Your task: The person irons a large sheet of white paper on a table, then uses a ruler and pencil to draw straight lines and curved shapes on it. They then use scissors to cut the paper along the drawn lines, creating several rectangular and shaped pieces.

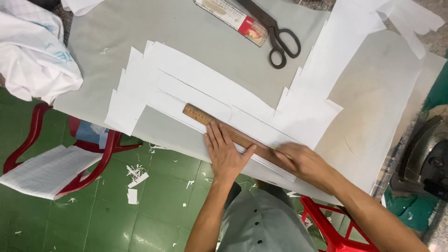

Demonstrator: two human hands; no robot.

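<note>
Left hand (pixel 225 151) is pressed flat, fingers spread, on a wooden ruler (pixel 219 127) laid across white paper pattern pieces (pixel 196 88) on the grey table (pixel 368 112). Right hand (pixel 301 161) is closed at the ruler's edge; what is pinched cannot be told. Scissors (pixel 275 35) lie well apart

Floor (pixel 116 219): green tiles, littered with small white paper scraps (pixel 136 175). Work table (pixel 373 107) covered in pale grey sheet, runs diagonally across the view. Red plastic stool (pixel 35 135) at left below the table edge, carrying a white gridded sheet (pixel 46 170); second red stool (pixel 331 228) at lower right. White cloth bundle (pixel 32 56) at upper left. Dark metal iron (pixel 427 156) at right edge. Light even, soft, no hard shadows
</note>
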